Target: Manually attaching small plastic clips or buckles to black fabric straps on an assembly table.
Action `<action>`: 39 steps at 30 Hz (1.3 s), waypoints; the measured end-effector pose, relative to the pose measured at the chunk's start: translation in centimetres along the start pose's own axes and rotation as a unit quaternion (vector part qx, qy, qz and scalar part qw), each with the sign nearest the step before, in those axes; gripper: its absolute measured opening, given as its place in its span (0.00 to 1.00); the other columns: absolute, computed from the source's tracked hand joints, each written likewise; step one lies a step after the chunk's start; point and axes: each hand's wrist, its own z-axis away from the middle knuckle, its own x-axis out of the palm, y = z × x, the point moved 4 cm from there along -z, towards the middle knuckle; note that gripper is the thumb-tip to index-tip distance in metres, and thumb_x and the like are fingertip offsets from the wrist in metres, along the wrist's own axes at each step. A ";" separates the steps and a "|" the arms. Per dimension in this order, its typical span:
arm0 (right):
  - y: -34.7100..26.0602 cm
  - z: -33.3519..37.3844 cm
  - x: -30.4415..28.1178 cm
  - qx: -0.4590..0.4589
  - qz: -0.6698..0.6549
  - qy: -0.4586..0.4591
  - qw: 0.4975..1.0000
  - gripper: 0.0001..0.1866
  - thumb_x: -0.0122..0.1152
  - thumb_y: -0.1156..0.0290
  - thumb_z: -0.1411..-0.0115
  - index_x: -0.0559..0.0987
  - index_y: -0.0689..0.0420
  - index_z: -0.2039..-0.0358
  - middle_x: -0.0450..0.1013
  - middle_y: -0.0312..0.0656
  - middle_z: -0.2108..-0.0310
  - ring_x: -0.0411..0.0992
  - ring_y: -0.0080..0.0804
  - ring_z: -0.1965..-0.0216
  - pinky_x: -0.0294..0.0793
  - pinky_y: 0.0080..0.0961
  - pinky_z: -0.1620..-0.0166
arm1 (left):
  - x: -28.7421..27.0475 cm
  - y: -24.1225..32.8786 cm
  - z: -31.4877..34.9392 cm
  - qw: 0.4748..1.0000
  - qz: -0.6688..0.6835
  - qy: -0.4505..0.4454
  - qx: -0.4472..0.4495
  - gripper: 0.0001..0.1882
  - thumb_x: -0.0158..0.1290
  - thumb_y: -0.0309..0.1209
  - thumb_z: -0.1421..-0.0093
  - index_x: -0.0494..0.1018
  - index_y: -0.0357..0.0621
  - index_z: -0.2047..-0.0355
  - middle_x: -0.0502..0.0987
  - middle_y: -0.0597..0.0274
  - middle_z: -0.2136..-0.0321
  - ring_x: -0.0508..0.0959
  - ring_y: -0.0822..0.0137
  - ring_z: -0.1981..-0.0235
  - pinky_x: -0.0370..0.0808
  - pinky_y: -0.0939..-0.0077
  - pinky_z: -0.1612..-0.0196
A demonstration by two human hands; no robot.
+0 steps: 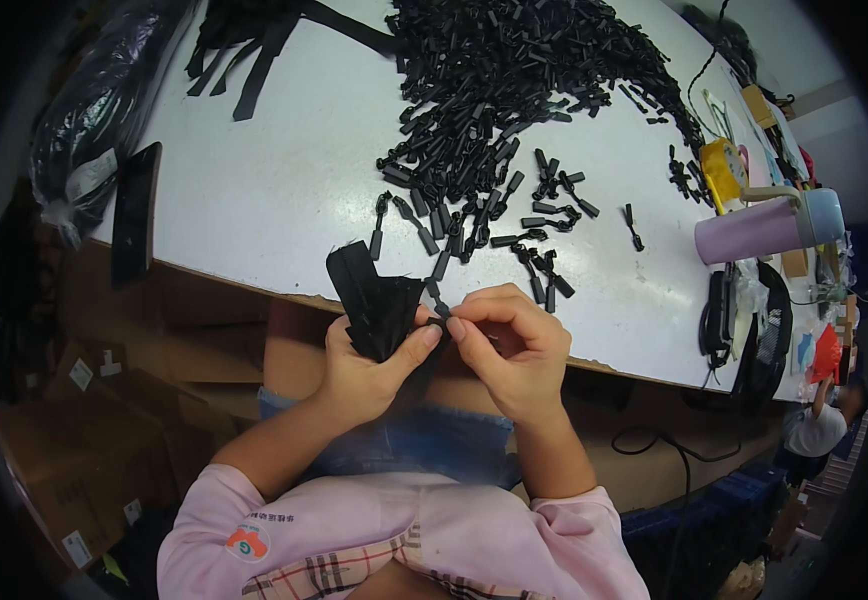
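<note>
My left hand (359, 378) is closed around a bunch of black fabric strips (379, 300), whose cut ends fan upward at the table's front edge. My right hand (522, 352) pinches a small black zipper pull (438, 298) between thumb and fingertips. Both thumbs meet at the lower end of the pull, beside the strips; how the pull and a strip join there is hidden by my fingers. Just beyond my hands, loose zipper pulls (549, 215) lie scattered on the white table (284, 200). Behind them rises a large heap of similar black pulls (514, 90).
More black straps (269, 60) lie at the far left, near a plastic bag (104, 120) and a flat dark panel (136, 215). To the right stand a lavender tumbler (744, 232) and a yellow object (722, 170). Cardboard boxes (104, 460) sit lower left; another person (820, 430) is at far right.
</note>
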 end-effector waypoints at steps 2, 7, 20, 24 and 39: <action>-0.5 -0.2 -0.1 -0.056 0.065 -0.009 0.996 0.06 0.55 0.84 0.56 0.73 0.64 0.74 0.68 0.40 0.75 0.68 0.19 0.77 0.68 0.12 0.76 | -0.2 -0.3 0.0 1.000 -0.006 -0.006 0.005 0.05 0.53 0.24 0.50 0.70 0.37 0.72 0.72 0.69 0.78 0.70 0.80 0.76 0.67 0.86 0.71; -1.5 -0.2 0.2 -0.147 0.185 -0.034 0.971 0.07 0.56 0.84 0.58 0.73 0.63 0.75 0.67 0.42 0.77 0.68 0.24 0.81 0.69 0.16 0.79 | -0.2 -0.1 -0.1 0.993 -0.104 -0.018 0.058 0.07 0.54 0.24 0.52 0.69 0.36 0.73 0.72 0.67 0.79 0.69 0.80 0.78 0.68 0.85 0.74; -1.3 -0.5 0.2 -0.057 0.102 -0.038 0.992 0.06 0.56 0.85 0.58 0.74 0.64 0.77 0.68 0.40 0.78 0.66 0.21 0.78 0.64 0.12 0.77 | -0.3 0.3 0.0 0.993 -0.102 -0.063 -0.002 0.05 0.50 0.19 0.51 0.69 0.36 0.72 0.71 0.65 0.76 0.69 0.78 0.73 0.67 0.85 0.68; -0.9 -0.4 0.3 -0.077 0.103 -0.044 0.991 0.06 0.56 0.85 0.57 0.74 0.64 0.76 0.68 0.40 0.77 0.66 0.20 0.79 0.65 0.12 0.78 | -0.6 -0.1 0.0 0.998 -0.048 -0.017 0.024 0.06 0.54 0.23 0.52 0.70 0.36 0.72 0.73 0.66 0.78 0.70 0.80 0.75 0.68 0.86 0.72; 0.5 1.4 1.0 -0.017 0.021 0.070 0.997 0.04 0.55 0.83 0.54 0.72 0.64 0.74 0.66 0.38 0.76 0.63 0.14 0.81 0.60 0.09 0.81 | 0.2 2.0 -0.3 1.000 0.001 -0.010 0.028 0.08 0.50 0.23 0.49 0.68 0.37 0.66 0.71 0.66 0.73 0.69 0.79 0.71 0.67 0.86 0.66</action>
